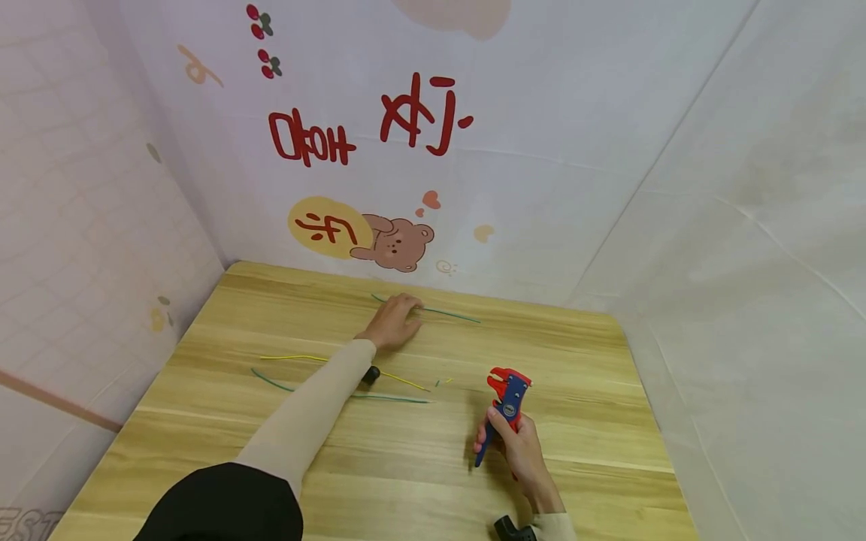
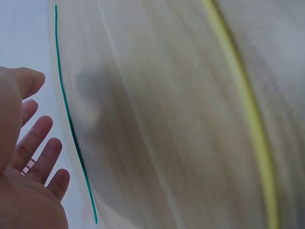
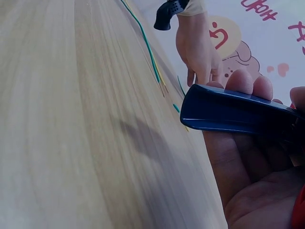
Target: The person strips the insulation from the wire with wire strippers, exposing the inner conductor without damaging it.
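My left hand point(image 1: 394, 321) is over a green wire point(image 1: 449, 314) at the back of the wooden table. In the left wrist view its fingers are spread and loosely bent, beside the green wire point(image 2: 71, 126), with nothing held. My right hand point(image 1: 521, 451) grips a red and blue wire stripper point(image 1: 510, 394) by its handles, its head pointing toward the back. A blue handle point(image 3: 233, 110) crosses the fingers in the right wrist view. Under the left forearm lie a yellow wire point(image 1: 291, 357) and a second green wire point(image 1: 271, 382).
Small green and yellow offcuts point(image 1: 449, 380) lie mid-table, near the wires' right ends. Bare copper strands point(image 3: 163, 90) show at those ends in the right wrist view. Printed white walls point(image 1: 528, 180) rise behind and beside the table point(image 1: 595, 421).
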Demonstrator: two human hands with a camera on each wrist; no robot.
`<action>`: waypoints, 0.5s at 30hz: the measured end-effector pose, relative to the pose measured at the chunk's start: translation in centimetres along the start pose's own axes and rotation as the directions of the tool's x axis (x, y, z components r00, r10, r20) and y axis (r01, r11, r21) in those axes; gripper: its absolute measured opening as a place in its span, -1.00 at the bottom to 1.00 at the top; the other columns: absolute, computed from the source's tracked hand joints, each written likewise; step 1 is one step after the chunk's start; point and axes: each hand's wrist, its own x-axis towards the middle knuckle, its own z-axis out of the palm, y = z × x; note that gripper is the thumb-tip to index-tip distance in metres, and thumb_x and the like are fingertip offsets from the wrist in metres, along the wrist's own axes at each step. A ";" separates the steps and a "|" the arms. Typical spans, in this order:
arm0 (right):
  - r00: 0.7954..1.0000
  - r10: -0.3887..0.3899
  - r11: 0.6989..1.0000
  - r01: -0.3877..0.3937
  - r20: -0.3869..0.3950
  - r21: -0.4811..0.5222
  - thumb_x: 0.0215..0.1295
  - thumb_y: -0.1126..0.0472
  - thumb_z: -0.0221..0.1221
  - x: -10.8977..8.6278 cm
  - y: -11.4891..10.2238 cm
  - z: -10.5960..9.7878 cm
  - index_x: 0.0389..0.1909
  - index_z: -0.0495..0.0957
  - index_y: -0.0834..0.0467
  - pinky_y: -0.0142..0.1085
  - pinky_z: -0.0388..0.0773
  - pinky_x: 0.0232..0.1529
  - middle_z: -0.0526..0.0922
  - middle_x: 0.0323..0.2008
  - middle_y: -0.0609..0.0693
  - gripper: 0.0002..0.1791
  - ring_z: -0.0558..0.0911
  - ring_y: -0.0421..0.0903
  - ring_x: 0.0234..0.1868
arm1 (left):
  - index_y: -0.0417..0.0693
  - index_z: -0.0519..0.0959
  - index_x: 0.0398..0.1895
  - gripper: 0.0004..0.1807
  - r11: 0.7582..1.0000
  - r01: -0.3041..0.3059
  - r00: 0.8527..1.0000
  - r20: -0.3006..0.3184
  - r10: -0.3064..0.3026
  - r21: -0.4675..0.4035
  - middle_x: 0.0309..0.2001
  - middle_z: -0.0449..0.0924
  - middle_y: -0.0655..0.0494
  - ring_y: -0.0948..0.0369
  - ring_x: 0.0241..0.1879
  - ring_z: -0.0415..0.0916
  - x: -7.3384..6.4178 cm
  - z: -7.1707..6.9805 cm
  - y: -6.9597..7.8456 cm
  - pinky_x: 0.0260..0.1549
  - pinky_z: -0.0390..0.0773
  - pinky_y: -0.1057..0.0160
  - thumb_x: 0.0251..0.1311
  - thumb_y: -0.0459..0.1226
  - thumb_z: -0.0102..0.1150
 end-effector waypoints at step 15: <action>1.000 -0.010 1.000 0.009 -0.028 -0.022 0.88 0.15 -0.03 -0.4 0.2 -0.2 -0.02 0.39 0.64 -0.17 0.87 -0.15 0.75 -0.43 -0.07 -0.49 0.82 -0.13 -0.42 | -0.03 0.66 0.49 -0.46 0.999 -0.036 0.999 -0.009 0.036 -0.036 0.48 0.66 -0.09 -0.13 0.51 0.55 3.1 2.8 -6.8 0.57 0.48 -0.13 0.61 0.03 0.32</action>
